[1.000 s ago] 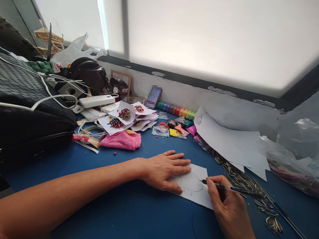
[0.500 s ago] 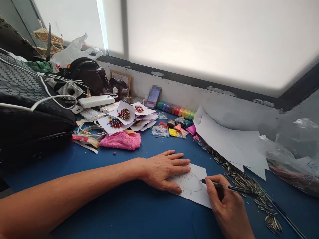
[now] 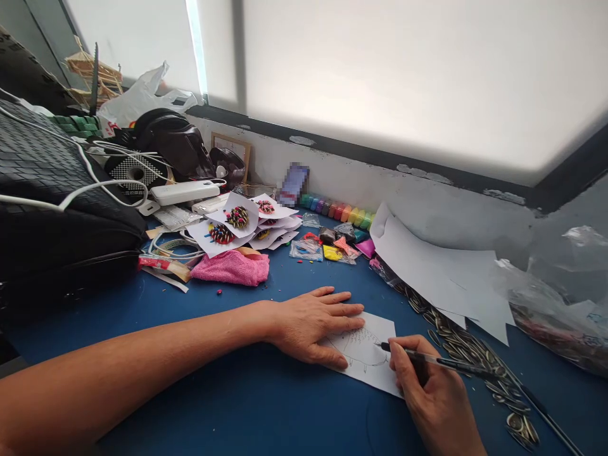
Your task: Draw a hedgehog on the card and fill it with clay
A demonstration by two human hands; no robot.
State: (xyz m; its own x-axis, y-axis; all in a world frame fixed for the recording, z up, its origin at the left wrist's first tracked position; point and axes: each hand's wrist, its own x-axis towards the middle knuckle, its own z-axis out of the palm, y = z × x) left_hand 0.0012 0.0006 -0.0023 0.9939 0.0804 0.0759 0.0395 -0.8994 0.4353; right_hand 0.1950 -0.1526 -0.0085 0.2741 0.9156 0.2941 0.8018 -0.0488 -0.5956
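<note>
A small sheet of white paper [image 3: 380,379] lies on the blue tabletop, bearing a pen outline of a rounded animal with short legs and rows of small marks. My left hand [image 3: 316,326] rests flat on the paper's left part, fingers spread, covering some of the drawing. In my right hand [image 3: 432,386] is a black pen [image 3: 441,362], gripped near its point. The tip touches or nearly touches the paper inside the outline. Striped sunflower seeds [image 3: 460,342] lie in a pile just beyond my right hand.
Large white sheets [image 3: 427,259] lean at the back right, beside a plastic bag [image 3: 560,316]. Finished-looking paper pieces with colourful clay [image 3: 237,218], a pink cloth [image 3: 232,269] and clay packets [image 3: 332,253] are further back. A black bag [image 3: 61,215] stands left; a thin rod [image 3: 536,402] lies right.
The pen tip has shifted slightly left within the drawn outline, my right hand moving with it. My left hand stays flat on the paper.
</note>
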